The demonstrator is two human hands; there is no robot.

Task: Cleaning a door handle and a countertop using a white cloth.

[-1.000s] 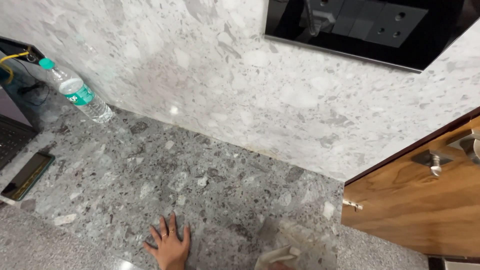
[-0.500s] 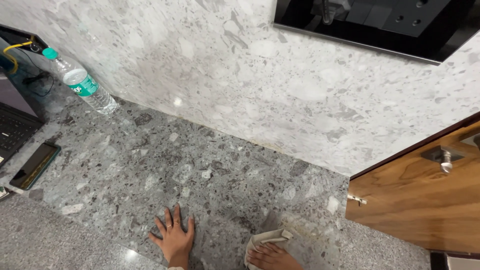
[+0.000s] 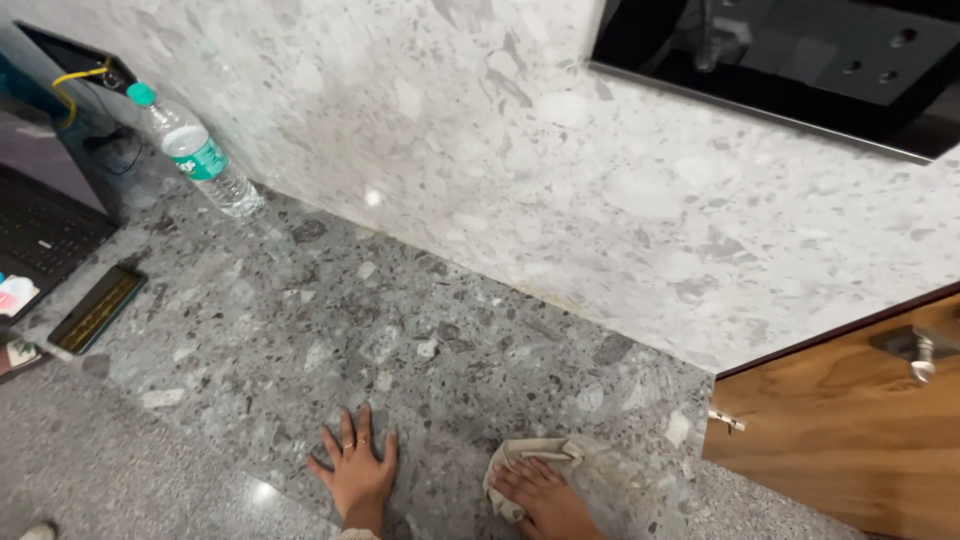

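Hands are resting on the speckled grey worktop [image 3: 430,330]. Left hand [image 3: 357,470] is lying flat, fingers [image 3: 345,435] spread apart, palm down. Right hand [image 3: 545,495] is pressing on a crumpled beige cloth [image 3: 530,458], fingers together over it. A plastic water bottle [image 3: 195,152] is leaning by the wall, well apart from both hands.

The counter [image 3: 300,330] was grey stone with dark and light specks. Behind it stood a pale speckled stone wall [image 3: 560,180] with a small bright spot of light low down. A shiny black panel [image 3: 780,60] sat high on the wall. A brown wooden door [image 3: 850,440] stood at the right.
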